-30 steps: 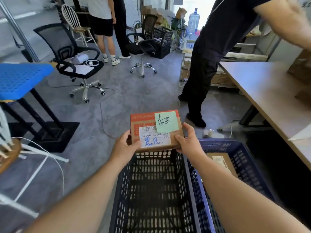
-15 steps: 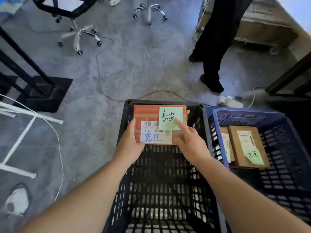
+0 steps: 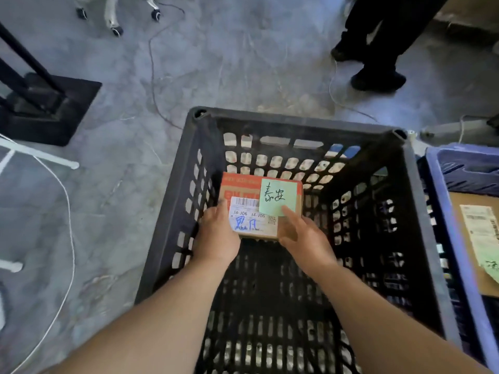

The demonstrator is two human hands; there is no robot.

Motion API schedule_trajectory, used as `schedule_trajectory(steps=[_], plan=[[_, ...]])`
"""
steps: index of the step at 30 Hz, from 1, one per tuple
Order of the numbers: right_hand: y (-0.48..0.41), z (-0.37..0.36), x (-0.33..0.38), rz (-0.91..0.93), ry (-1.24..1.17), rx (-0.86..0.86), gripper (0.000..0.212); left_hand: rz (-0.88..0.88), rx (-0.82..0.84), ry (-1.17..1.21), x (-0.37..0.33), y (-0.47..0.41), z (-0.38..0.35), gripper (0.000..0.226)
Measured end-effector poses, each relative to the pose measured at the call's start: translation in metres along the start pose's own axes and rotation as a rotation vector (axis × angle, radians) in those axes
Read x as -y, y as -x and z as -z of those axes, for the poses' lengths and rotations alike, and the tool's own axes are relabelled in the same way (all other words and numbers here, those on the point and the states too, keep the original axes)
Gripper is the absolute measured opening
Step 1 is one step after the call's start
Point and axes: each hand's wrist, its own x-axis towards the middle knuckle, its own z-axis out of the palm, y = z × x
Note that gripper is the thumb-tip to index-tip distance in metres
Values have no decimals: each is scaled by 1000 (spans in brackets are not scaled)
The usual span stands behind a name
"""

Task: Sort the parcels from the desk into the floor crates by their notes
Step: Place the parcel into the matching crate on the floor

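Note:
A small brown parcel [image 3: 243, 190] with an orange band, a white shipping label and a green handwritten note [image 3: 278, 197] is down inside the black slatted crate [image 3: 297, 122]. My left hand [image 3: 217, 234] grips its left side and my right hand [image 3: 305, 241] grips its right side, thumb on the note's lower corner. Whether the parcel touches the crate floor is hidden. To the right stands a blue crate [image 3: 442, 163] with another parcel [image 3: 475, 238] bearing a green note.
A person's dark legs and shoes [image 3: 378, 76] stand beyond the crates at upper right. Cables [image 3: 154, 85] trail over the grey floor. A black stand base [image 3: 46, 109] sits at the left, chair castors [image 3: 116, 29] at the top, white frame tubing [image 3: 40, 157] at far left.
Both hands have lowered the parcel from above the crate's near rim down into the black crate. My view has tilted down and moved closer.

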Motion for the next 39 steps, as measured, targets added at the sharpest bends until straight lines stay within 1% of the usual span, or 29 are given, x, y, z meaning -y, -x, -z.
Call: schedule_trajectory(steps=[4, 6, 10, 12, 15, 17, 20, 22, 24, 30, 35, 37, 39], plan=[[-25, -24, -6, 11, 57, 10, 60, 47, -17, -61, 10, -12, -24, 64], [-33, -34, -11, 11, 66, 10, 58, 64, 19, -109, 11, -10, -31, 66], [-40, -39, -19, 3, 72, 39, 57, -15, 58, -236, 5, -9, -37, 63], [-40, -34, -16, 12, 137, 79, 59, -6, 93, -246, 1, -11, -34, 65], [-30, -20, -5, -68, 267, 84, 67, 8, 121, -255, -4, -6, -26, 67], [-14, -6, 4, -86, 314, 49, 62, -22, 131, -291, -10, 4, -17, 68], [21, 20, 19, -37, 365, 41, 52, -39, 198, -335, -26, 24, 2, 70], [48, 38, 28, -22, 392, 50, 48, -27, 239, -327, -40, 44, 15, 70], [78, 56, 33, -11, 392, 42, 45, -36, 244, -309, -58, 70, 28, 70], [168, 121, 33, 11, 431, -28, 38, -97, 211, -298, -117, 165, 69, 69], [231, 182, 35, 44, 455, -136, 38, -161, 122, -330, -165, 235, 103, 71], [256, 200, 40, 71, 456, -167, 36, -199, 84, -351, -181, 258, 115, 72], [281, 213, 42, 88, 454, -202, 38, -245, 39, -357, -195, 278, 125, 72]])
